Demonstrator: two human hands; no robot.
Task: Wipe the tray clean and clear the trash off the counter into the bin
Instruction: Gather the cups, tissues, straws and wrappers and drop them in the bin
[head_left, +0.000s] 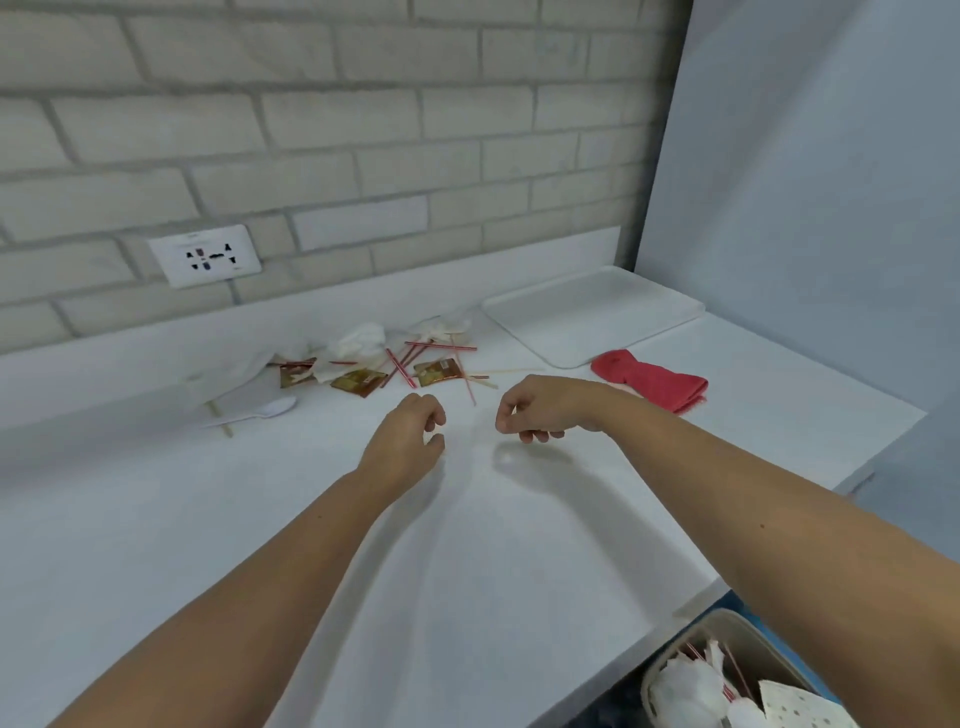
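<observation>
Bin: the bin (737, 621) stands below the counter's front edge at the lower right. It holds crumpled white paper (685, 691) and red-striped straws.
Counter: the white counter (467, 571) runs from the front edge back to the wall.
Left hand: the left hand (410, 436) hovers over the bare middle of the counter, fingers loosely curled toward the thumb, with nothing in it.
Right hand: the right hand (540, 410) hangs just beside the left one, palm down, fingers loosely curled, holding nothing.
Spoon: a white plastic spoon (265, 410) lies to the left, next to a wooden stick (218, 415).
Trash: just beyond the hands lie brown sauce packets (358, 382), loose straws (400, 366) and crumpled napkins (358, 340), all scattered together on the counter.
Cloth: a folded red cloth (654, 382) lies behind the right wrist, near the tray's front edge.
Tray: the white tray (592, 312) sits flat in the far right corner, with nothing on it.
Wall: a white socket (205, 255) is set low in the pale brick wall (311, 130).
</observation>
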